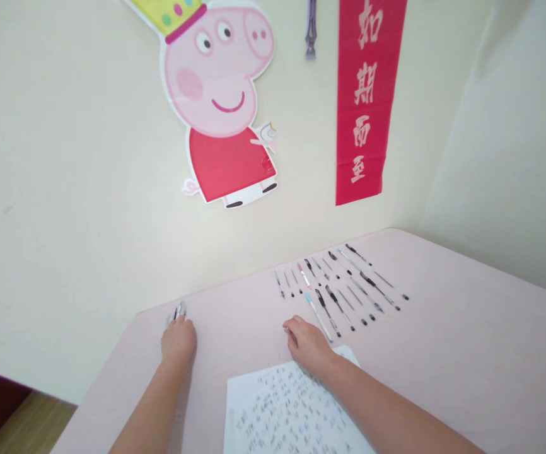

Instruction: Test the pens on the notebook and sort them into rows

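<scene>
At the left end of the pink table [239, 328], my left hand [178, 338] is closed around a small cluster of pens [179, 309]. Their clear and dark ends stick out beyond my fingers; the rest is hidden. My right hand [308, 343] rests at the top edge of a handwritten sheet of paper [282, 410], its fingers curled together. Whatever they hold, if anything, is too small or hidden to make out. Just beyond it lie two slanting rows of pens and refills, among them a blue-capped pen [319, 316], a black-capped pen [327, 312] and a pink pen [304, 275].
The table's back edge meets a pale wall [88, 189]. On the wall are a cartoon pig cutout [228, 164], a red banner [362, 145] with white characters, and a purple strip [311, 31]. Wooden floor [31, 422] shows at the lower left.
</scene>
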`<state>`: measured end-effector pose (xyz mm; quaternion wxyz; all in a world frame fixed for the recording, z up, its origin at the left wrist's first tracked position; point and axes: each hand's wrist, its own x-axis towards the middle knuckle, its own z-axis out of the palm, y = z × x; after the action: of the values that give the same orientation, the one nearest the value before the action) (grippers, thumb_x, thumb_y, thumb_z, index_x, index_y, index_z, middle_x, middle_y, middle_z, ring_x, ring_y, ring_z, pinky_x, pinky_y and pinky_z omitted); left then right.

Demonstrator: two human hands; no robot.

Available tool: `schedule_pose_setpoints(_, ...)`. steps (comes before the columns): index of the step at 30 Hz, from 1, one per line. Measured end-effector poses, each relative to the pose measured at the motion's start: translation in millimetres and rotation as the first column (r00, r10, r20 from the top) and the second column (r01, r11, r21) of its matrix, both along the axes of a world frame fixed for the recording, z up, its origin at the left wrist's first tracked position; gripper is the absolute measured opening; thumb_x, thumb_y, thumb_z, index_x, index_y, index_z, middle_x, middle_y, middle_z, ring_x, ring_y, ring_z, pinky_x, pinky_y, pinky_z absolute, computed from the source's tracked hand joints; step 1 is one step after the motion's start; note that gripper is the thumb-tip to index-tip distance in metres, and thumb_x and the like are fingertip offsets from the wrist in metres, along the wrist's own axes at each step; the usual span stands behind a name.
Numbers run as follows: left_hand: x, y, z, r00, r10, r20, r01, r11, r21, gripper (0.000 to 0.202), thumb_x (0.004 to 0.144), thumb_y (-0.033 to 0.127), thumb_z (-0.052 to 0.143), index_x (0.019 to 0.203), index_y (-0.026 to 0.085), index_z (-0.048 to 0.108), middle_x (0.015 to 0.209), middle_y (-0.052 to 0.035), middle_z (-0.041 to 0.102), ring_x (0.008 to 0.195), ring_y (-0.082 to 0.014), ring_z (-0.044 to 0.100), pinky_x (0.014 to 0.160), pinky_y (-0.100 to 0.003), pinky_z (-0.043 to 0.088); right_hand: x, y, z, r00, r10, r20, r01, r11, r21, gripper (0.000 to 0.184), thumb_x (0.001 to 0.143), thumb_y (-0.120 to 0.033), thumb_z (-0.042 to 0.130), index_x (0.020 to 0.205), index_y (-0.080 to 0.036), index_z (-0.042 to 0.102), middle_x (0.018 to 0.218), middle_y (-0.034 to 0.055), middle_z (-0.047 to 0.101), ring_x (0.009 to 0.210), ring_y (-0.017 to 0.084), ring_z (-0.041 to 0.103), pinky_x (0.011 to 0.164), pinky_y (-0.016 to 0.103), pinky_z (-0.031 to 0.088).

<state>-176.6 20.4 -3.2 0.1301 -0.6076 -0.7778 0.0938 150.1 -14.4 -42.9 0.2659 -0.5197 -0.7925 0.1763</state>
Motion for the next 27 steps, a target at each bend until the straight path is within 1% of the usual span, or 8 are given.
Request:
schedule_pose_setpoints(5, -3, 2, -2.4, 1.000, 0.000, 0.008, 0.000, 1.000, 0.003, 0.041, 0.083, 0.009, 0.027, 0.091, 0.010, 0.068, 0.104, -0.0185, 0.059, 0.095, -0.0276, 0.056, 0.075, -0.037, 0.044, 0, 0, -1.5, 1.000, 0.004, -0.002, -0.004, 1.000, -0.009, 0.029, 0.085, -0.013, 0.040, 0.106, -0.018, 0.059, 0.100, 0.0069, 0.060, 0.085, 0.016, 0.059, 0.078, 0.026, 0.040)
schedule_pose_setpoints(10, -8, 4, -3.0, 1.000, -0.021, 0.000, 0.021, 1.000, -0.012, 0.044, 0.083, 0.011, 0.024, 0.093, 0.011, 0.067, 0.102, -0.0191, 0.059, 0.095, -0.0282, 0.056, 0.075, -0.037, 0.045, 0, 0, -0.8, 1.000, 0.005, 0.002, -0.005, 1.000, -0.010, 0.028, 0.086, -0.013, 0.039, 0.105, -0.018, 0.059, 0.099, 0.0067, 0.060, 0.084, 0.016, 0.058, 0.076, 0.026, 0.040)
schedule_pose_setpoints(14, -9, 4, -2.0, 1.000, -0.014, -0.010, 0.014, 1.000, -0.023, 0.043, 0.084, 0.011, 0.024, 0.095, 0.011, 0.066, 0.101, -0.0187, 0.060, 0.096, -0.0290, 0.055, 0.073, -0.037, 0.045, 0, -1, 2.0, 1.000, 0.002, 0.007, -0.002, 1.000, 0.002, 0.027, 0.085, -0.013, 0.040, 0.104, -0.018, 0.059, 0.098, 0.0062, 0.060, 0.083, 0.016, 0.058, 0.075, 0.025, 0.040)
schedule_pose_setpoints(18, -4, 2, 2.3, 1.000, -0.017, -0.013, 0.017, 1.000, 0.000, 0.042, 0.086, 0.015, 0.025, 0.095, 0.014, 0.065, 0.104, -0.0178, 0.059, 0.098, -0.0286, 0.054, 0.074, -0.037, 0.044, 0, -1, 4.4, 1.000, 0.005, 0.007, -0.005, 1.000, -0.011, 0.028, 0.084, -0.011, 0.040, 0.103, -0.019, 0.059, 0.097, 0.0059, 0.060, 0.084, 0.016, 0.058, 0.075, 0.025, 0.040)
schedule_pose_setpoints(20, 4, 3, 6.3, 0.999, -0.044, -0.012, 0.045, 0.999, 0.025, 0.040, 0.086, 0.017, 0.027, 0.101, 0.015, 0.064, 0.108, -0.0172, 0.057, 0.102, -0.0283, 0.052, 0.078, -0.037, 0.043, 0, -1, 4.9, 1.000, 0.011, 0.007, -0.011, 1.000, -0.013, 0.028, 0.083, -0.010, 0.040, 0.103, -0.018, 0.059, 0.097, 0.0061, 0.059, 0.084, 0.016, 0.058, 0.075, 0.025, 0.040)
schedule_pose_setpoints(22, 19, 6, 10.2, 0.997, -0.080, 0.005, 0.080, 0.995, 0.059, 0.039, 0.087, 0.019, 0.030, 0.114, 0.016, 0.058, 0.112, -0.0154, 0.056, 0.106, -0.0274, 0.049, 0.084, -0.038, 0.041, 0, -1, 5.2, 1.000, 0.013, 0.006, -0.013, 1.000, -0.015, 0.028, 0.083, -0.010, 0.041, 0.103, -0.018, 0.059, 0.098, 0.0064, 0.059, 0.084, 0.016, 0.058, 0.075, 0.025, 0.040)
schedule_pose_setpoints(24, 41, 12, 12.1, 0.990, -0.126, 0.062, 0.121, 0.989, 0.091, 0.041, 0.088, 0.023, 0.032, 0.123, 0.017, 0.052, 0.116, -0.0137, 0.055, 0.110, -0.0255, 0.047, 0.090, -0.037, 0.038, 0, -1, 5.5, 1.000, 0.009, 0.006, -0.009, 1.000, -0.023, 0.029, 0.082, -0.010, 0.041, 0.103, -0.018, 0.059, 0.097, 0.0063, 0.059, 0.084, 0.016, 0.058, 0.075, 0.025, 0.040)
schedule_pose_setpoints(27, 87, 23, 8.5, 0.944, -0.271, 0.186, 0.251, 0.960, 0.123, 0.043, 0.087, 0.022, 0.038, 0.129, 0.021, 0.045, 0.130, -0.0106, 0.047, 0.117, -0.0219, 0.043, 0.095, -0.034, 0.036, 0, -1, 5.9, 1.000, 0.006, 0.009, -0.006, 0.999, -0.033, 0.029, 0.081, -0.010, 0.041, 0.102, -0.018, 0.060, 0.097, 0.0059, 0.059, 0.083, 0.016, 0.058, 0.074, 0.025, 0.039)
